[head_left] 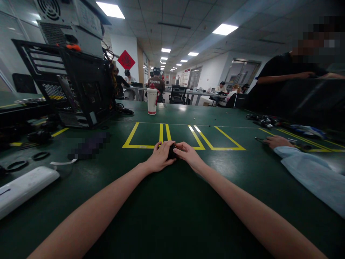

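Observation:
A small black object [171, 152] sits between my two hands above the green tabletop [172, 208]; fingers cover most of it, so its kind does not show. My left hand [159, 157] is wrapped round its left side, the thumb low along the near edge. From the right, my right hand [189, 154] pinches the same object with thumb and fingertips. Just beyond both hands, yellow tape outlines [142, 146] mark the table.
A white tumbler [152, 102] with a red lid stands farther back. To the left are an open black computer case [91, 86], a white elongated device [29, 187] and black rings [17, 165]. At right, another person's hand [280, 141] lies near cables [265, 121].

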`<state>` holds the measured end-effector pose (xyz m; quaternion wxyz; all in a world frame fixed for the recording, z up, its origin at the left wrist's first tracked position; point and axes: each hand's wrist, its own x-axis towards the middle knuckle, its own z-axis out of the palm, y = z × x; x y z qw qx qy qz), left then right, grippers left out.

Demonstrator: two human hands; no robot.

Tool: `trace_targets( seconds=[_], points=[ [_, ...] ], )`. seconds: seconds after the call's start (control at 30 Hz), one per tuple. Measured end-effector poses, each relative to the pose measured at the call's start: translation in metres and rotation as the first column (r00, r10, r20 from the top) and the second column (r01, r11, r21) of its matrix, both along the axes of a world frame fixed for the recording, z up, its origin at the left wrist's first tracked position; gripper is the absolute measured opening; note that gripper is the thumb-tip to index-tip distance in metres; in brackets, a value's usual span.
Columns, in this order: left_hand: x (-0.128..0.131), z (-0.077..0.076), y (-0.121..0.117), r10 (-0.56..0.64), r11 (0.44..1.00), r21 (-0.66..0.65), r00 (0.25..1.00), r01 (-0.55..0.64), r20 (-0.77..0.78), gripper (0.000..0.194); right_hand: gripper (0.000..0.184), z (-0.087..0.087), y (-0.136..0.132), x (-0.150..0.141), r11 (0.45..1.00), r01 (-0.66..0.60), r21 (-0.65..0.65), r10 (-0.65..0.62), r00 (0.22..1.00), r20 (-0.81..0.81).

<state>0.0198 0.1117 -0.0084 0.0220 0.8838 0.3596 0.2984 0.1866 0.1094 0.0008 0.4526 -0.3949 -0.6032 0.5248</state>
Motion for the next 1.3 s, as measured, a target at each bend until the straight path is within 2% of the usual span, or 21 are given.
trace_targets(
  seconds=[0.1, 0.27, 0.4, 0.47, 0.57, 0.73, 0.9, 0.97, 1.07, 1.2, 1.3],
  points=[
    [-0.0001, -0.0004, 0.0001, 0.004, 1.0, 0.004, 1.0, -0.004, 0.001, 0.059, 0.029, 0.0018, 0.0013, 0.0013, 0.999, -0.027, -0.027, 0.028, 0.999, 0.02],
    [-0.0001, -0.0001, -0.0003, -0.003, 1.0, 0.0, 1.0, 0.003, -0.001, 0.058, 0.036, 0.0039, 0.0, 0.0048, 0.994, -0.099, 0.047, 0.099, 0.995, 0.01],
    [0.0001, 0.0004, -0.0004, 0.001, 1.0, 0.0, 1.0, -0.001, -0.006, 0.058, 0.024, 0.0026, -0.0009, 0.0016, 0.997, -0.019, 0.074, 0.017, 1.0, 0.026],
    [0.0003, 0.0006, -0.0005, 0.003, 1.0, 0.001, 1.0, -0.003, -0.007, 0.059, 0.025, 0.0012, 0.0004, -0.0002, 0.999, 0.011, 0.033, -0.012, 1.0, 0.022],
    [0.0003, 0.0012, -0.0011, 0.007, 1.0, -0.005, 1.0, -0.007, -0.009, 0.058, 0.027, 0.0001, 0.0025, 0.0, 0.998, -0.013, -0.062, 0.014, 1.0, 0.013],
    [0.0001, 0.0019, -0.0018, 0.0, 1.0, -0.015, 1.0, 0.0, -0.009, 0.058, 0.037, 0.0035, -0.0001, 0.0036, 0.994, -0.101, 0.028, 0.101, 0.995, 0.005],
    [0.0001, 0.0015, -0.0016, 0.0, 1.0, -0.014, 1.0, 0.0, -0.006, 0.057, 0.027, 0.0003, -0.0003, 0.0002, 0.999, -0.02, 0.047, 0.019, 1.0, 0.012],
    [0.0, 0.0013, -0.0015, 0.001, 1.0, -0.008, 1.0, -0.001, -0.007, 0.058, 0.029, -0.0023, 0.002, -0.001, 1.0, 0.011, 0.017, -0.011, 1.0, 0.025],
    [0.0, 0.0006, -0.0009, 0.001, 1.0, -0.005, 1.0, -0.001, -0.012, 0.057, 0.032, -0.0036, 0.0043, -0.0004, 1.0, -0.013, -0.027, 0.014, 0.999, 0.034],
    [0.0006, -0.0013, 0.0007, 0.012, 1.0, 0.005, 1.0, -0.012, -0.009, 0.058, 0.033, -0.002, 0.0021, 0.002, 0.996, -0.078, 0.033, 0.079, 0.997, -0.02],
    [0.0008, -0.0019, 0.0012, 0.007, 1.0, 0.002, 1.0, -0.007, -0.002, 0.057, 0.032, -0.0002, -0.0013, 0.0018, 0.996, -0.07, 0.052, 0.072, 0.997, -0.031]
  ],
)
